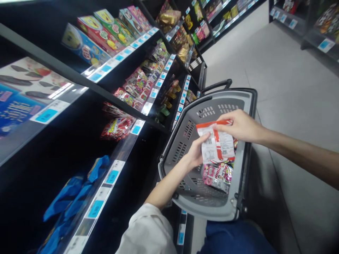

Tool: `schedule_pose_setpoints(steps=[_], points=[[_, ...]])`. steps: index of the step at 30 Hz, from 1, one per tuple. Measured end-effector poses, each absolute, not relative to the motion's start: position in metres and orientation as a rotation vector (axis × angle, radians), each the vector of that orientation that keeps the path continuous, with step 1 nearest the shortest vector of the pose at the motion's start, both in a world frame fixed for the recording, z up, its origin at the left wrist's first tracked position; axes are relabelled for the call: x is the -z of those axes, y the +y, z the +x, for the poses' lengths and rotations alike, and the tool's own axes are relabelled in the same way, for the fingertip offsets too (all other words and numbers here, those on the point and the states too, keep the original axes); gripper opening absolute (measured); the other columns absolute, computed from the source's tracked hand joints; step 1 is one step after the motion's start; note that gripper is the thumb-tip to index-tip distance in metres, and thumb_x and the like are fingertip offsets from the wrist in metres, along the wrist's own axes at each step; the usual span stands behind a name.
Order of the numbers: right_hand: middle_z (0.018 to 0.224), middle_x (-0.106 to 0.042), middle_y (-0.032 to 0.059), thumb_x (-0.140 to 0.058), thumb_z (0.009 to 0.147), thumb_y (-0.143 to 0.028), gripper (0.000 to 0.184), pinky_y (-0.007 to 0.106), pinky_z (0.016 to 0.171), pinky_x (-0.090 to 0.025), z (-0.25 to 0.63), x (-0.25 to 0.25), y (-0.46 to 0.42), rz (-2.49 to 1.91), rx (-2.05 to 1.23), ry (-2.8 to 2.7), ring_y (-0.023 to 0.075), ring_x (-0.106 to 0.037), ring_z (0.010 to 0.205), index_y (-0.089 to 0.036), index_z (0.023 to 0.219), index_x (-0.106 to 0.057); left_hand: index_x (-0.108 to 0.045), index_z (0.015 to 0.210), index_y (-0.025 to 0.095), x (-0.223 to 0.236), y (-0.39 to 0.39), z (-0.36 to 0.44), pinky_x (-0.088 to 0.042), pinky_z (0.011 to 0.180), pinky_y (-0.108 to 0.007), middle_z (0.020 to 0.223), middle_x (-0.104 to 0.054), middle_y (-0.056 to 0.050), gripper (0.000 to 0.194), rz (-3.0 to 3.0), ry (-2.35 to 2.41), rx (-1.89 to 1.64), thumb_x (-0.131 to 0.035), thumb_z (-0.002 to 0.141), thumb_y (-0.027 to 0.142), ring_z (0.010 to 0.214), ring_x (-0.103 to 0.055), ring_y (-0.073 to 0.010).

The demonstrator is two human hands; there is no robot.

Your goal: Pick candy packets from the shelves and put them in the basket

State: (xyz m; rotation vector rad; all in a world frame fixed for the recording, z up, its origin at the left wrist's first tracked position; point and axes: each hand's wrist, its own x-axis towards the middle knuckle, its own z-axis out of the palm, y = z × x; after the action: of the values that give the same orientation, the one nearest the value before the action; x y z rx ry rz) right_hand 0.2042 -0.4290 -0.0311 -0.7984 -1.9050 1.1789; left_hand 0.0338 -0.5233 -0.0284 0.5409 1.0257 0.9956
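Observation:
Both hands hold a white and red snack packet (217, 146) over a grey shopping basket (182, 132), its printed back turned up toward me. My left hand (196, 151) grips the packet's left edge, thumb on top. At its upper right, my right hand (235, 125) pinches the red top edge between thumb and fingers. Below the packet, inside the basket, lies a pink candy bag (215, 176) among other colourful packets, partly hidden by the one I hold.
Dark shelves with price tags line the left, carrying boxed snacks (97, 33), a red candy bag (118, 127) and blue packets (71, 197). The basket's black handle (217, 84) lies at its far rim. Grey tiled floor (291, 106) stretches to the right; another shelf (315, 31) stands at upper right.

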Motion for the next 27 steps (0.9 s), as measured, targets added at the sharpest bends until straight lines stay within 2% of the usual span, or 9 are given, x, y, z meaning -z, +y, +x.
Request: schedule_pose_setpoints(steps=[5,12,18,27], points=[[0.088,-0.076,0.0077,-0.072,0.083,-0.052,0.034,0.035,0.062,-0.052,0.204,0.042,-0.422,-0.811,-1.167,-1.565,0.0236,-0.067,0.078,-0.019,0.089,-0.078,-0.073,0.105,0.012,0.026,-0.525,0.036,-0.047,0.113,-0.051,0.111,-0.076,-0.015,0.047,0.779,1.113,-1.010,-0.091,0.063,0.021,0.112,-0.070,-0.0345],[0.084,-0.074,0.0077,-0.077,0.079,-0.058,0.038,0.037,0.062,-0.053,0.203,0.044,-0.423,-0.754,-1.187,-1.452,0.0242,-0.067,0.075,-0.020,0.084,-0.079,-0.073,0.105,0.012,0.031,-0.525,0.035,-0.048,0.110,-0.048,0.108,-0.077,-0.014,0.062,1.001,1.258,-1.013,-0.099,0.050,0.022,0.106,-0.072,-0.0300],[0.081,-0.074,0.0064,-0.080,0.078,-0.056,0.034,0.038,0.060,-0.053,0.200,0.049,-0.422,-0.696,-1.194,-1.394,0.0243,-0.067,0.074,-0.022,0.083,-0.080,-0.071,0.109,0.011,0.038,-0.523,0.030,-0.049,0.108,-0.048,0.112,-0.076,-0.015,0.067,1.052,1.276,-0.978,-0.099,0.049,0.022,0.106,-0.072,-0.0300],[0.079,-0.073,0.0059,-0.083,0.076,-0.056,0.033,0.037,0.058,-0.052,0.199,0.048,-0.424,-0.665,-1.285,-1.299,0.0231,-0.067,0.070,-0.024,0.082,-0.079,-0.070,0.110,0.012,0.032,-0.522,0.027,-0.051,0.104,-0.045,0.106,-0.077,-0.013,0.066,1.083,1.232,-0.944,-0.098,0.051,0.021,0.102,-0.072,-0.0281]])
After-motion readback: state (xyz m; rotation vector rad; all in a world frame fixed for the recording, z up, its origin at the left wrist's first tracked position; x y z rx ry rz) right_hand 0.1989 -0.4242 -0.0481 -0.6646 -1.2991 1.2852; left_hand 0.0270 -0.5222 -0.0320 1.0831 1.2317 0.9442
